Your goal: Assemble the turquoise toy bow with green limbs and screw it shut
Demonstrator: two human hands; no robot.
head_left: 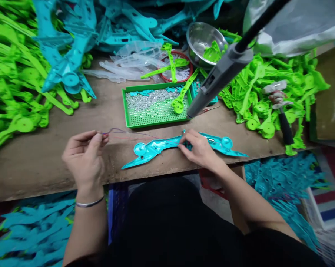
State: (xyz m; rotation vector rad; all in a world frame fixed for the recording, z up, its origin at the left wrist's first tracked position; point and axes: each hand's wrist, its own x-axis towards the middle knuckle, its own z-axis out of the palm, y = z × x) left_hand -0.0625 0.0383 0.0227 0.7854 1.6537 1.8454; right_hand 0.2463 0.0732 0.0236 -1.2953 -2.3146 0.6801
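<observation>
A long, thin blue plastic shell (153, 147) lies lengthwise near the front edge of the bench, its hollow side up, with a round cup towards each end. My left hand (85, 154) is left of the shell, pinching the ends of thin red and dark wires (134, 135) between thumb and fingertips. The wires run rightwards over the shell to my right hand (196, 147). Its thumb and fingers close on the wires at the middle of the shell, and the fingers cover part of it.
A green perforated tray (153, 120) of small metal parts stands behind the shell. A grey electric screwdriver (212, 79) hangs above its right corner. Green plastic parts (256, 92) pile up on both sides. A steel bowl (195, 37) and a black-handled tool (285, 128) sit further right.
</observation>
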